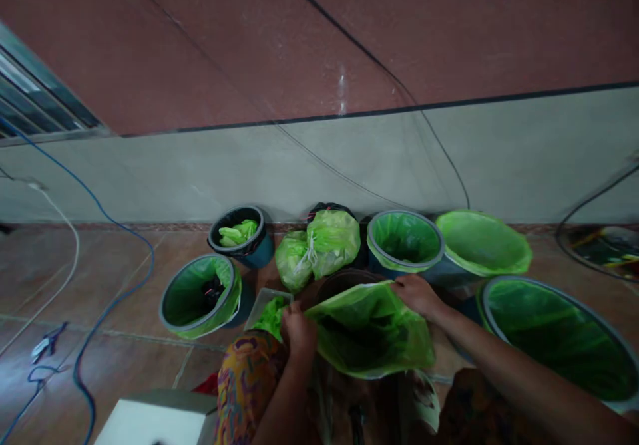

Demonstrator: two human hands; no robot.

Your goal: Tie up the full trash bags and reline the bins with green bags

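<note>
A: Where is the green bag [373,338] held?
B: It is held above the floor [150,365], mouth spread wide, between both hands.

A: How is it gripped?
B: Its left rim is pinched by the left hand [299,332]; its far right rim is pinched between thumb and fingers of the right hand [415,295].

A: What is placed nearest?
B: Beside the left hand, a clear tray [254,308] is filled with crumpled green plastic [272,315]. Beyond the bag, knotted bags [333,240] are piled near the floor's far edge.

A: And around those?
B: Along that edge, a black-lined bin [263,252] is set to the left, a green-lined bin [405,265] to the right. Toward the floor's right edge, a large bin [554,332] is also lined in green. Toward the left edge, a blue cable [76,365] is trailed across the tiles.
</note>
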